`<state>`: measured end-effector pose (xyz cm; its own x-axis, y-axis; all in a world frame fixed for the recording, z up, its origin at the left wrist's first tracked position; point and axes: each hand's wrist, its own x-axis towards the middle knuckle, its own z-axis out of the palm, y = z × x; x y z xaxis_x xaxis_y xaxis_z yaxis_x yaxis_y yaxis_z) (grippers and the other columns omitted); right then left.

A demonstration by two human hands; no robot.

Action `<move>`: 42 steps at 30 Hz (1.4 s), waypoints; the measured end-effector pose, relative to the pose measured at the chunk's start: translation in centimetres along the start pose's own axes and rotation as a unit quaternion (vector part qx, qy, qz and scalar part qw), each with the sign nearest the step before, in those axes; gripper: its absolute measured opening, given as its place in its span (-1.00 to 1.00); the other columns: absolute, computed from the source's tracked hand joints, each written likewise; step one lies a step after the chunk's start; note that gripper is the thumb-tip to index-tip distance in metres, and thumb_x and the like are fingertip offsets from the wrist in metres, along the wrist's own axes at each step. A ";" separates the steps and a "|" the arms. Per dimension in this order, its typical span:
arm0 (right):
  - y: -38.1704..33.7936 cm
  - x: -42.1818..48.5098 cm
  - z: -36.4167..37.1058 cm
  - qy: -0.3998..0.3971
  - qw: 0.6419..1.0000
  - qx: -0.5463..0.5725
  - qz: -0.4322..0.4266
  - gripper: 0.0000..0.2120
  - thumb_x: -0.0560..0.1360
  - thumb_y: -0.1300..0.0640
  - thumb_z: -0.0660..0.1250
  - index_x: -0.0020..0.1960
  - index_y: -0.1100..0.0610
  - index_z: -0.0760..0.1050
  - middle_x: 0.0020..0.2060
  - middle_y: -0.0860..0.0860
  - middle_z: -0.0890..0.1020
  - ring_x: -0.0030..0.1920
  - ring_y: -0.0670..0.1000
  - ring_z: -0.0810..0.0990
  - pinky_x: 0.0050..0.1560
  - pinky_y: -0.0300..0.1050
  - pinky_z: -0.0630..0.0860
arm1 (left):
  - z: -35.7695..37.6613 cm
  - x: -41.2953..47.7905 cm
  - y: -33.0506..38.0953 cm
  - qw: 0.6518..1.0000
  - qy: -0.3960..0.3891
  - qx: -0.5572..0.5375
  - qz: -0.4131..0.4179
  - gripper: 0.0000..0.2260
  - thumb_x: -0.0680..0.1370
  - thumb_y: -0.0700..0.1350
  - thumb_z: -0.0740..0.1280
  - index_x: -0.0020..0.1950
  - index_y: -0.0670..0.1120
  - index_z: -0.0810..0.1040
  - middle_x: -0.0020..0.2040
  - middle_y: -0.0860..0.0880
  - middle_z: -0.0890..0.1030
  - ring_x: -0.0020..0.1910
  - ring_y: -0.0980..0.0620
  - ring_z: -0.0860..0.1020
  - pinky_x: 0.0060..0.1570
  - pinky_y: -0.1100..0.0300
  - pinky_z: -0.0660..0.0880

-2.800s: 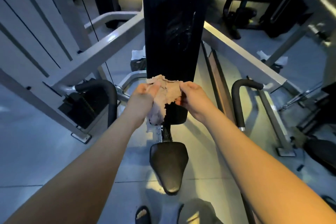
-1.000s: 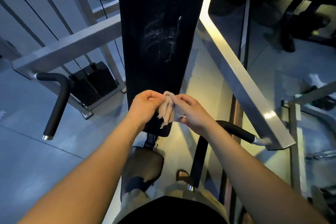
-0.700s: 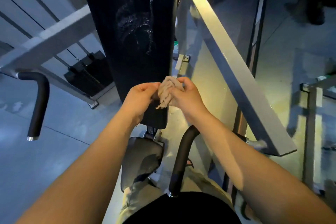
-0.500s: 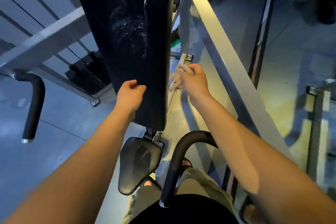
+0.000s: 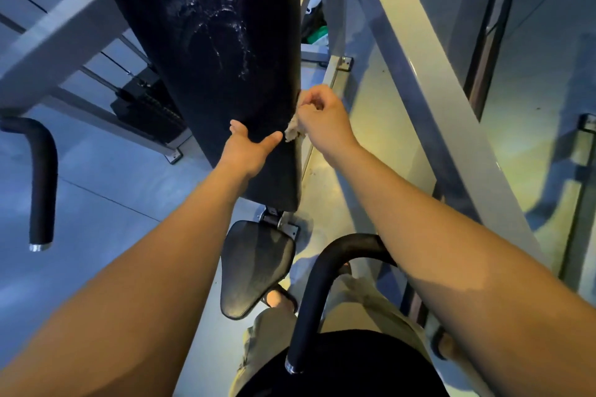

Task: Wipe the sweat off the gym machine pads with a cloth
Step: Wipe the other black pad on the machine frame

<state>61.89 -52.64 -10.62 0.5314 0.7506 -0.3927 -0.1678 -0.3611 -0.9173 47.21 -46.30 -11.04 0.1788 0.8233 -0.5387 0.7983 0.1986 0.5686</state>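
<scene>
While right hand [image 5: 322,119] fingers clamp bunched cloth [image 5: 292,132] against back pad [image 5: 209,74] edge, left hand [image 5: 248,151] on pad, fingers hidden.

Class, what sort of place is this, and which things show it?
Most likely a gym: a long black back pad above a small seat pad, a weight stack behind, and a curved black handle.

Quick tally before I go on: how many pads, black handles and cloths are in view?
Pads: 2, back pad and seat pad
Black handles: 2, left handle and right handle
Cloths: 1, cloth gripped by the right hand
Total: 5
</scene>
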 end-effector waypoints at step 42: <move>31.2 13.4 4.7 -0.049 0.882 -0.025 0.468 -0.80 0.44 0.31 0.29 0.05 0.26 0.54 0.15 0.20 0.60 0.04 0.09 0.56 -0.12 -0.11 0.60 | 4.7 0.6 -1.4 0.995 0.093 0.012 0.023 -0.11 0.62 0.16 0.30 0.64 -0.03 -0.30 0.66 0.05 -0.15 0.53 -0.13 0.29 0.35 0.12 0.32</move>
<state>59.88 -51.22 -44.85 0.1046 0.1547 -0.9824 -0.4560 -0.8704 -0.1856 48.89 -48.62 -15.09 0.1089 0.9157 -0.3868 0.8050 0.1471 0.5748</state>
